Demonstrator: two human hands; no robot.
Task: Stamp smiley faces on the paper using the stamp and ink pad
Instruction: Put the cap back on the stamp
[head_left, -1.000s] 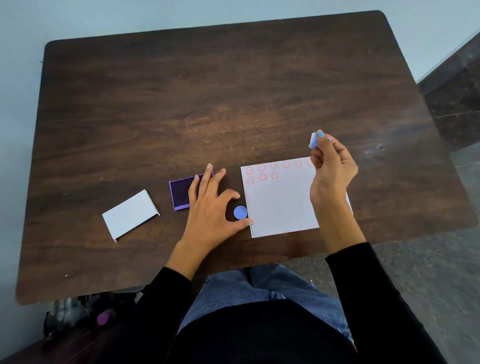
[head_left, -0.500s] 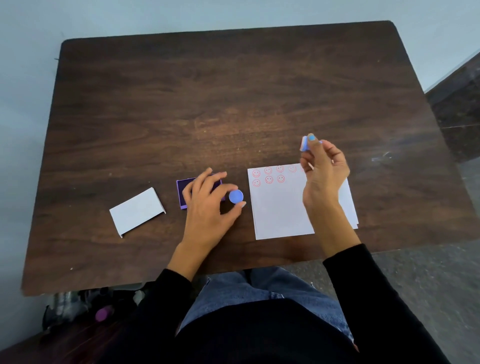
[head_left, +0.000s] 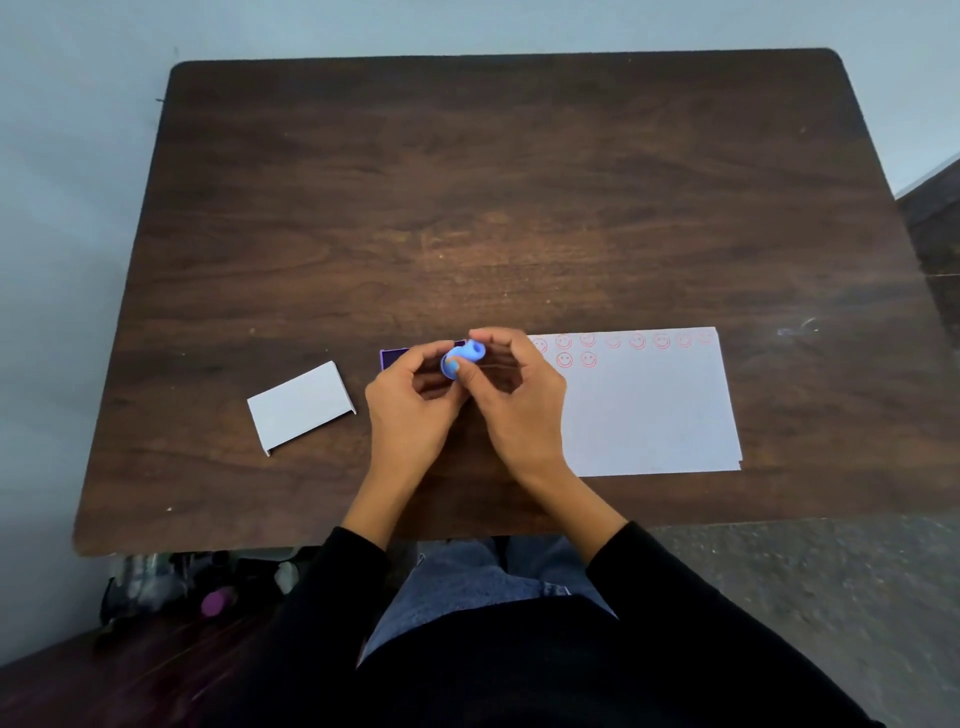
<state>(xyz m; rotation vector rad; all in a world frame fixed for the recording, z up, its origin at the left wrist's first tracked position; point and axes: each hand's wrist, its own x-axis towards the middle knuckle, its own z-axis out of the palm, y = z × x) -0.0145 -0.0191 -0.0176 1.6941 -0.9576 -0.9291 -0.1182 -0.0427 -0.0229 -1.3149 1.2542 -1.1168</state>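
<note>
Stamp (head_left: 471, 351) and its round cap (head_left: 450, 365) are pinched between both my hands, left grip (head_left: 410, 400) closed on the cap, right grip (head_left: 511, 397) on the stamp, raised above the ink pad (head_left: 392, 356) near the surface's front edge, probably to recap it. Paper (head_left: 649, 410) lies just right.

Both hands were up, fingertips meeting. Left hand (head_left: 410, 400) curled, thumb and fingers pinched. Right hand (head_left: 519, 400) curled too, thumb tip pressed against left fingertips. Forearms angled inward, black sleeves at the wrists.
</note>
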